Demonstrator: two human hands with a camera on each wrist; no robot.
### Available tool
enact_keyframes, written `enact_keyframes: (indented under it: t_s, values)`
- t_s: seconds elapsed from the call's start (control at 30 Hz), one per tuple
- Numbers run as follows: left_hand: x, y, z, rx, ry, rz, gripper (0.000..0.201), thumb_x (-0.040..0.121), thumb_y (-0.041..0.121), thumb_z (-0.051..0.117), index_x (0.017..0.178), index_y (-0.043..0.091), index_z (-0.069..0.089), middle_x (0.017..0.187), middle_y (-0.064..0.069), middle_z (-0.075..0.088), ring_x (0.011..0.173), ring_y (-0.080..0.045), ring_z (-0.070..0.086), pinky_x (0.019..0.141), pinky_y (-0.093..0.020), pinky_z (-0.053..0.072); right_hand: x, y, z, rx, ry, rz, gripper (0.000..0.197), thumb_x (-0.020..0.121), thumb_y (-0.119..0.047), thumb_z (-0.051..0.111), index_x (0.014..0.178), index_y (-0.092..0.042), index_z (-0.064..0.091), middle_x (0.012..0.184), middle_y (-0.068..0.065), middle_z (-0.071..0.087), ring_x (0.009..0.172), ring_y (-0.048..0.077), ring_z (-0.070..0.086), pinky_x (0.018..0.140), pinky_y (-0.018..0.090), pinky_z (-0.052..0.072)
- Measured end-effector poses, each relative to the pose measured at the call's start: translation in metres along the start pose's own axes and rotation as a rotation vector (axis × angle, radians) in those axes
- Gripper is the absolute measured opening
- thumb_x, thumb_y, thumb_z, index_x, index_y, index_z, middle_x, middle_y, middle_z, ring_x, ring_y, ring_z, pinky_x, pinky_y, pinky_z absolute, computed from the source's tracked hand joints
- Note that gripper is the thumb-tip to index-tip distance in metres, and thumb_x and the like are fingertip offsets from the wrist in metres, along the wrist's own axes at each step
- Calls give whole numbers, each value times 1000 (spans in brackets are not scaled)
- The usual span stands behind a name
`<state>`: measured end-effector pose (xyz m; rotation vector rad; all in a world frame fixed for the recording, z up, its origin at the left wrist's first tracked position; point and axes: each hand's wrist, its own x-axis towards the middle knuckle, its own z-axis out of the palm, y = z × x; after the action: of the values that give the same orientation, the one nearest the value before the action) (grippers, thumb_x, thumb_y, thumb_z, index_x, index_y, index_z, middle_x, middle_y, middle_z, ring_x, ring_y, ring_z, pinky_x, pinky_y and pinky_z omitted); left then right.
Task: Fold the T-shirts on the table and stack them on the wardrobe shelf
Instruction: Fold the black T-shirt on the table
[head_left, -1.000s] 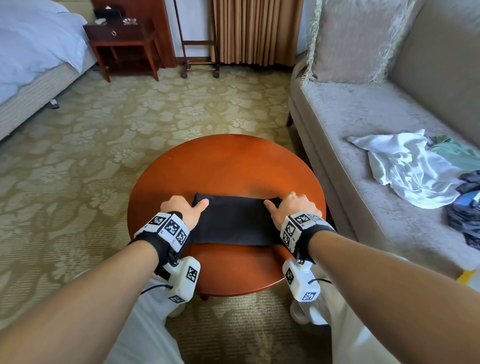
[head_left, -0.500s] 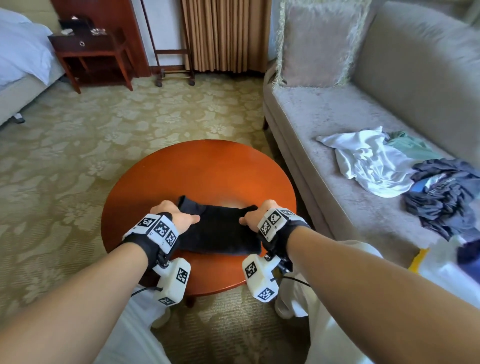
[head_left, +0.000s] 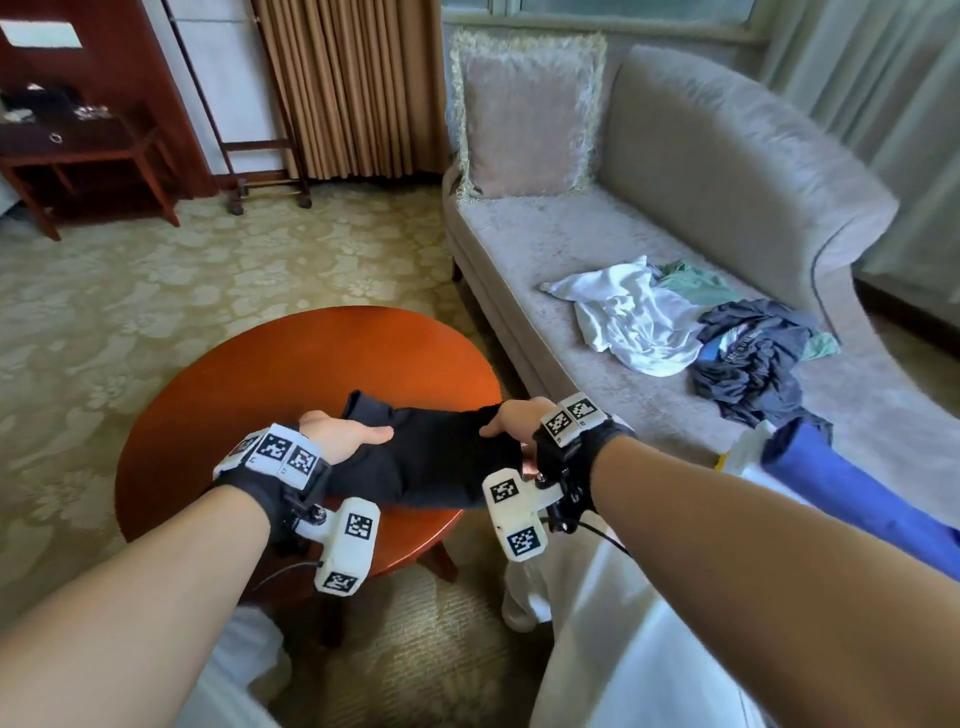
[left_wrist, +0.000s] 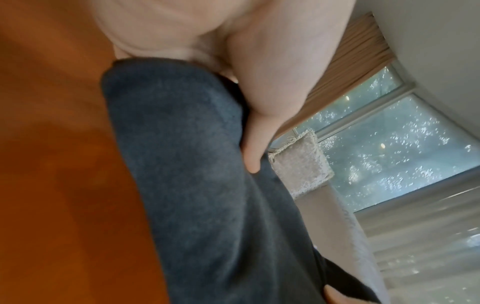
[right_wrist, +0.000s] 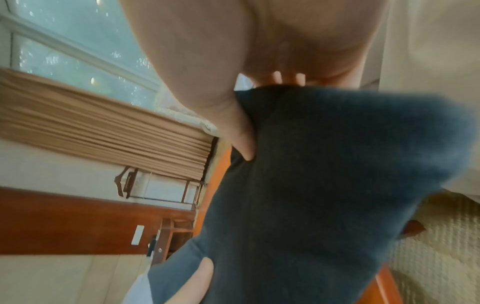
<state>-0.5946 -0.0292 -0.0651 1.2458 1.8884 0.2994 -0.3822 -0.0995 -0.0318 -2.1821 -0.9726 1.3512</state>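
The folded black cotton T-shirt (head_left: 431, 457) hung slung between the two hands just above the near edge of the round reddish-brown wooden table (head_left: 291, 374); its long axis ran left to right, so each hand held one short end and neither was nearer to it than the other; whether its underside touched the tabletop could not be told. The left hand (head_left: 340, 434) gripped the left end with the thumb laid over the top of the cloth and the fingers tucked beneath, which the left wrist view bore out; the right hand (head_left: 511, 421) pinched the right end likewise, thumb above, fingertips (right_wrist: 288, 79) curled under the fold. The shirt looked like a compact, several-layered bundle, sagging a little in the middle, with one corner at the far left sticking up loose; the fold seemed done, and the carry to the wardrobe shelf, which was not in view, seemed to be the step in hand. Unfolded garments, a crumpled white shirt (head_left: 634, 322) and a dark blue heap (head_left: 748, 364), lay on the grey upholstered sofa (head_left: 571, 244) to the right, well apart from the table.
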Motion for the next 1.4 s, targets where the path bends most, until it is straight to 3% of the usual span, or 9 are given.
enact_keyframes:
  t_s: [0.07, 0.27, 0.4, 0.57, 0.67, 0.83, 1.07, 1.2, 1.4]
  values:
    - [-12, 18, 7, -74, -16, 41, 90, 63, 43, 89, 128, -5, 50, 121, -21, 61, 108, -37, 60, 91, -42, 49, 6, 12, -23, 31, 70, -1, 67, 54, -38, 78, 112, -9, 63, 110, 8, 65, 101, 30, 64, 93, 46, 52]
    - [-51, 81, 52, -208, -88, 233, 67, 59, 42, 91, 105, 2, 64, 105, -15, 67, 96, -32, 65, 91, -45, 52, -25, 43, -103, 229, 254, -36, 32, 75, -29, 77, 96, -11, 61, 111, 11, 63, 102, 30, 62, 93, 44, 51]
    - [-78, 124, 95, -322, -268, 297, 54, 57, 33, 91, 98, 8, 65, 97, -15, 70, 90, -33, 69, 84, -48, 57, -50, 79, -160, 431, 416, 21, 47, 66, -22, 84, 103, -1, 64, 92, 12, 68, 81, 26, 67, 76, 38, 56]
    - [-111, 188, 158, -300, -398, 261, 68, 62, 51, 84, 104, 1, 65, 99, -13, 65, 90, -30, 63, 69, -36, 50, -74, 126, -223, 535, 561, 57, 31, 71, -19, 82, 93, -4, 67, 79, 12, 64, 63, 25, 61, 52, 28, 47]
    - [-131, 217, 196, -406, -546, 249, 59, 50, 25, 92, 100, 1, 72, 96, -16, 73, 84, -32, 71, 69, -42, 58, -79, 155, -262, 553, 621, 87, 22, 76, -18, 79, 80, -3, 64, 75, 12, 61, 70, 29, 61, 58, 34, 48]
    - [-133, 264, 271, -408, -731, 255, 75, 40, 24, 93, 109, 6, 72, 106, -18, 72, 90, -37, 71, 74, -48, 56, -77, 197, -320, 649, 691, 143, 12, 78, -12, 73, 76, -6, 62, 78, 11, 60, 70, 27, 60, 69, 38, 52]
    - [-142, 321, 348, -307, -800, 343, 32, 75, 9, 79, 104, -1, 69, 99, -16, 73, 81, -27, 70, 61, -29, 55, -38, 240, -386, 670, 722, 264, 15, 76, -4, 75, 87, -3, 64, 85, 12, 61, 70, 26, 59, 77, 46, 57]
    - [-122, 341, 390, -195, -841, 345, 41, 74, 9, 81, 111, -2, 66, 103, -18, 73, 94, -32, 71, 88, -48, 56, -5, 264, -409, 648, 680, 353, 23, 79, -3, 75, 98, -2, 62, 86, 13, 59, 85, 30, 60, 70, 39, 54]
    - [-85, 342, 434, -48, -902, 300, 39, 86, 1, 69, 123, 0, 57, 109, -16, 72, 99, -29, 70, 81, -39, 57, 39, 291, -415, 605, 540, 497, 30, 78, -8, 77, 103, -1, 61, 96, 15, 62, 76, 30, 61, 80, 57, 54]
